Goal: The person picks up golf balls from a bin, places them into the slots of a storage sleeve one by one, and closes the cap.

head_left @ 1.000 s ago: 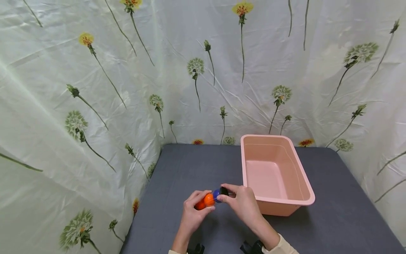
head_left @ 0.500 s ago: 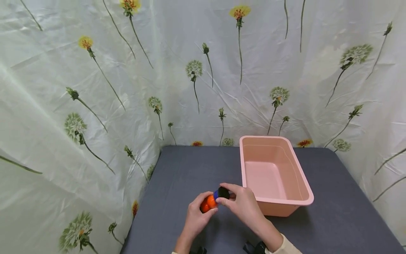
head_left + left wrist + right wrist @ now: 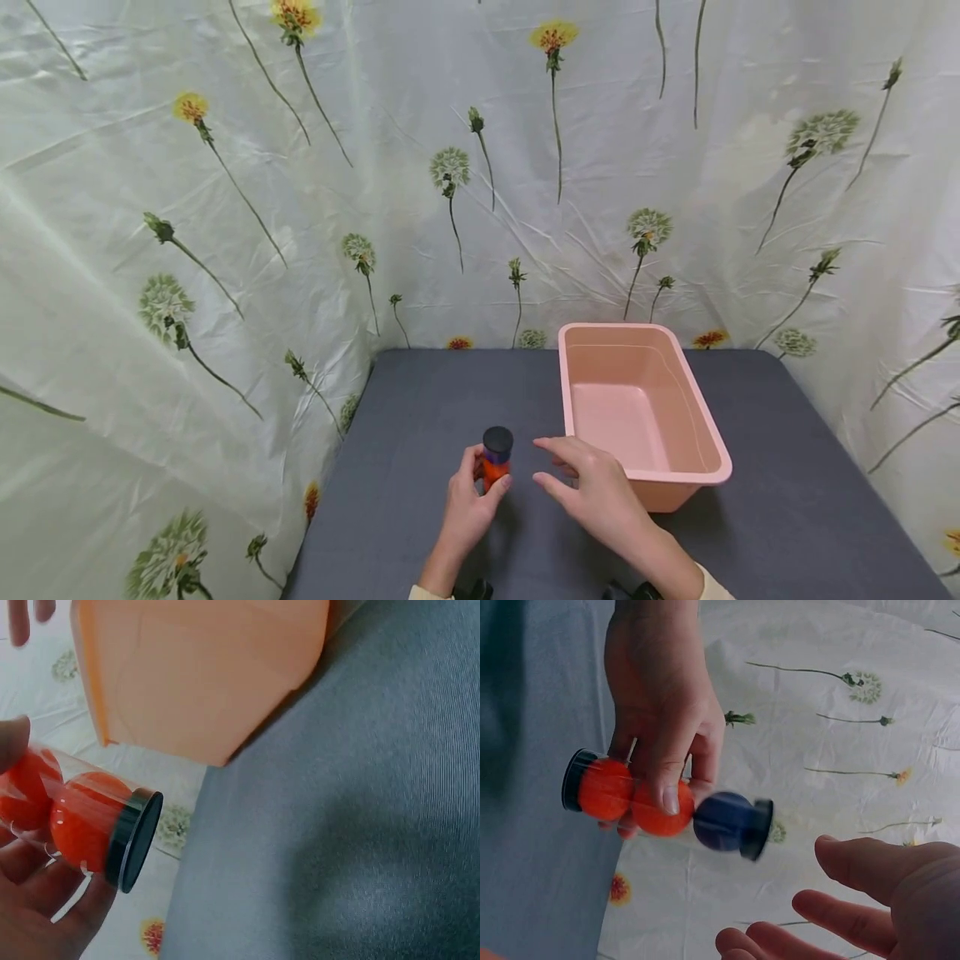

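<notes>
My left hand [image 3: 467, 507] grips a clear plastic tube [image 3: 632, 796] with its thumb on one side and fingers behind. Inside the tube sit two orange balls [image 3: 605, 789] and a blue ball [image 3: 721, 821] in a row. A black cap [image 3: 498, 440] closes the blue-ball end, which points up in the head view. Another black cap [image 3: 135, 840] covers the opposite end, by an orange ball. To the right of the tube, apart from it, my right hand [image 3: 600, 492] holds nothing, its thumb and fingers spread.
A pink plastic tub [image 3: 716, 467] stands on the dark grey table [image 3: 427, 408], just beyond and right of my right hand. A white curtain [image 3: 405, 167] printed with dandelions hangs behind the table and along its left side.
My right hand has let go of the tube's capped blue end and drawn off to the right. The tube, still in my left hand, has swung from lying sideways to upright.
</notes>
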Tool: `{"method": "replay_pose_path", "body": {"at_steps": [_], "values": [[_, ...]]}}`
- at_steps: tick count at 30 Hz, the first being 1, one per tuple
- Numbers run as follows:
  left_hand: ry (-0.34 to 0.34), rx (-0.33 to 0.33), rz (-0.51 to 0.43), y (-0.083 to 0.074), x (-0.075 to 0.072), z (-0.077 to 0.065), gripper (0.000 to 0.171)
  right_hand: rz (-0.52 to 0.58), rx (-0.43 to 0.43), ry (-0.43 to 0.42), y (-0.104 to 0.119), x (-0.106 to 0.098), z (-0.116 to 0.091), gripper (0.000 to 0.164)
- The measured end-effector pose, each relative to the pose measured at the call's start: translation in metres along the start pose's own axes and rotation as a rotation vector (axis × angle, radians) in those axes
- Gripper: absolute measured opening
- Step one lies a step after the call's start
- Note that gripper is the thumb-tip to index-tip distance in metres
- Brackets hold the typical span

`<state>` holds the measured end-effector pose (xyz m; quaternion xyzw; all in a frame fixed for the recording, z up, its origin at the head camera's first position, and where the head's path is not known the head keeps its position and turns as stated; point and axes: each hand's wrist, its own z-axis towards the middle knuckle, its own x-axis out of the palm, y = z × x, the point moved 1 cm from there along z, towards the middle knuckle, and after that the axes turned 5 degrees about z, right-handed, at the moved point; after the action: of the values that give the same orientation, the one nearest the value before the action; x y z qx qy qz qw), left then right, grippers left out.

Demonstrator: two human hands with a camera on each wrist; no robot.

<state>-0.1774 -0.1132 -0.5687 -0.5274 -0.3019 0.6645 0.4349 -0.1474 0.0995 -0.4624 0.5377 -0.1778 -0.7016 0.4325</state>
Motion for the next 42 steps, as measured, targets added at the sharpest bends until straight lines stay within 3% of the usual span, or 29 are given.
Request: {"method": "replay_pose_path", "body": {"at_steps": [6, 12, 18, 27, 34, 42], "values": [[-0.047, -0.005, 0.064, 0.012, 0.005, 0.007, 0.046, -0.028, -0.051, -0.031, -0.007, -0.012, -0.011, 0.045], [0.008, 0.0, 0.071, 0.023, 0.016, 0.007, 0.048, -0.043, -0.083, -0.051, -0.012, -0.021, -0.022, 0.045], [0.021, 0.014, 0.063, 0.026, 0.03, 0.005, 0.049, -0.075, -0.133, -0.07, -0.015, -0.024, -0.029, 0.048], [0.058, -0.03, 0.043, 0.033, 0.044, 0.0, 0.05, -0.102, -0.207, -0.108, -0.015, -0.026, -0.035, 0.051], [0.078, -0.051, -0.002, 0.041, 0.047, -0.006, 0.052, -0.089, -0.18, -0.093, -0.018, -0.031, -0.035, 0.046], [0.068, -0.043, 0.037, 0.045, 0.045, -0.009, 0.053, -0.087, -0.199, -0.102, -0.021, -0.039, -0.033, 0.045]]}}
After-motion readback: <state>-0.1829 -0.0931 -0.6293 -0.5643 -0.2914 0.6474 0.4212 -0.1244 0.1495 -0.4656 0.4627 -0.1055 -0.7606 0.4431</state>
